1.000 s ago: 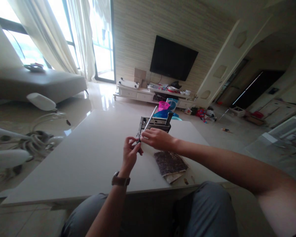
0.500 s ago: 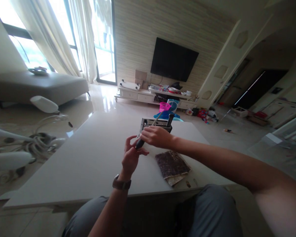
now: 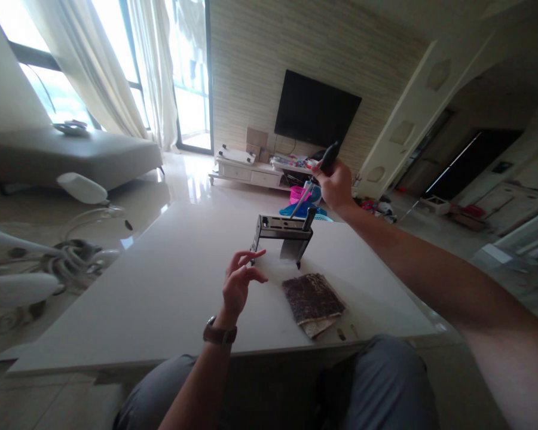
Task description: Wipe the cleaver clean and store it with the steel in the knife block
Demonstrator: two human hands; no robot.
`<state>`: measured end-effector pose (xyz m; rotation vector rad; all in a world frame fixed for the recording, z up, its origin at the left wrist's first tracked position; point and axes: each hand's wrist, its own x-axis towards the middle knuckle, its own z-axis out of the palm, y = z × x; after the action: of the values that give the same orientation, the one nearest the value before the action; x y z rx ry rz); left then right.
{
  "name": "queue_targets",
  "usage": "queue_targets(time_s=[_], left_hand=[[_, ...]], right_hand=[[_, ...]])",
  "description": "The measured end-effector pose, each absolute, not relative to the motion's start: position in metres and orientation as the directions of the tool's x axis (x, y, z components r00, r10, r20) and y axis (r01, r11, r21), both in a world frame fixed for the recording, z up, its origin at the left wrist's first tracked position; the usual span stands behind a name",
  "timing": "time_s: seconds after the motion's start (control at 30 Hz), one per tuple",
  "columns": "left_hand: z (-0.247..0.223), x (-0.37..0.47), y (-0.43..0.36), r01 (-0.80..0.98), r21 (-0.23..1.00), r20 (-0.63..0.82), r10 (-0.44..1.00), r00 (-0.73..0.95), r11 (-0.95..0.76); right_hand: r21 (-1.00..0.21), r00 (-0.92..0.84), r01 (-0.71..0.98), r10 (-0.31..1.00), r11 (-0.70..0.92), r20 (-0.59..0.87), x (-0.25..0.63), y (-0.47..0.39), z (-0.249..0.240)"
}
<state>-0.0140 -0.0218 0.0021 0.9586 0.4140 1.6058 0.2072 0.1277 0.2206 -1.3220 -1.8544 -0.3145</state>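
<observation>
A: Screwdriver, black-handled with a steel shaft (image 3: 316, 176), gripped in right hand's (image 3: 337, 184) closed fist, tip slanted onto grey metal bracket (image 3: 281, 232)?

B: Yes, bracket on white table (image 3: 170, 286). Left hand (image 3: 238, 282) spread, empty, just beside bracket.

White table (image 3: 170, 298), two things on it.
A metal bracket (image 3: 281, 230) stands just beyond the left hand (image 3: 238, 285); a dark speckled pad (image 3: 311, 298) lies right of it.

Two hands: left (image 3: 238, 285), right (image 3: 336, 182) | one screwdriver (image 3: 316, 176) | one metal bracket (image 3: 281, 232) | one dark pouch (image 3: 312, 297) | one table (image 3: 170, 286) | one wristwatch (image 3: 219, 333)
</observation>
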Motion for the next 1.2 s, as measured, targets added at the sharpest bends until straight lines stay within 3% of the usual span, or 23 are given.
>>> queue_targets(time_s=[0.17, 0.6, 0.83, 1.2], left_hand=[[0.002, -0.015, -0.022, -0.645, 0.713, 0.353, 0.936, -0.009, -0.275], [0.0, -0.012, -0.018, -0.551, 0.795, 0.269, 0.962, -0.053, -0.253], [-0.002, -0.011, -0.014, -0.507, 0.846, 0.149, 0.986, -0.07, -0.163], [-0.004, -0.009, -0.013, -0.499, 0.842, 0.19, 0.979, -0.079, -0.204]], right_hand=[[-0.352, -0.027, 0.851, 0.703, 0.389, 0.711, 0.218, 0.135, 0.207], [-0.303, -0.059, 0.878, 0.712, 0.37, 0.699, 0.209, 0.137, 0.201], [-0.391, -0.029, 0.862, 0.802, 0.322, 0.596, 0.201, 0.145, 0.198], [-0.156, -0.172, 0.958, 0.919, 0.239, 0.356, 0.189, 0.164, 0.16]])
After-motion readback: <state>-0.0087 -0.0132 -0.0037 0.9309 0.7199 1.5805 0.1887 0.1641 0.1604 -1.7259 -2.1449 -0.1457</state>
